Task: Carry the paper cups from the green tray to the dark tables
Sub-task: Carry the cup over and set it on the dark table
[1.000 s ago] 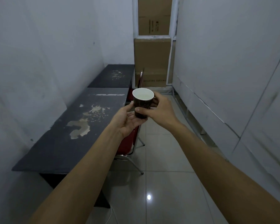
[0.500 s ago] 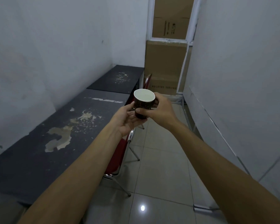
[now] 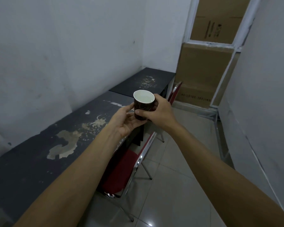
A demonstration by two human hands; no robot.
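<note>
Paper cup (image 3: 144,104) carried upright in mid-air, just off the aisle edge of the near worktop (image 3: 39,154), not yet set down. Right hand (image 3: 156,113) clamped round the cup's right side and front, thumb across the dark wall, fingers curled behind. Left hand (image 3: 125,121) cupped beneath and beside the base, fingers relaxed and touching the lower wall, probably as a safety rest in case the thin paper slips or buckles. Pale inside of the cup visible from above; appears to hold some light liquid, hard to tell for certain, which would explain the level, two-handed carry.

Relative to the near worktop: far worktop (image 3: 144,81) butted against its far end, both running along the wall on the cup's left. Worn, peeling patch (image 3: 69,143) on the near worktop's middle, so a flatter dark area nearer the cup looks the better landing spot. Red chair (image 3: 129,167) tucked against the near worktop's aisle edge, directly below the arms, reason enough to keep the cup high until over the surface. Second red chair (image 3: 175,92) beside the far worktop. Cardboard boxes (image 3: 202,76) stacked beyond the far worktop's end. Green tray not in view.

Step in hand, as a judgement: transport nearly done, placement next, needing a small shift leftward and a slow lowering.
</note>
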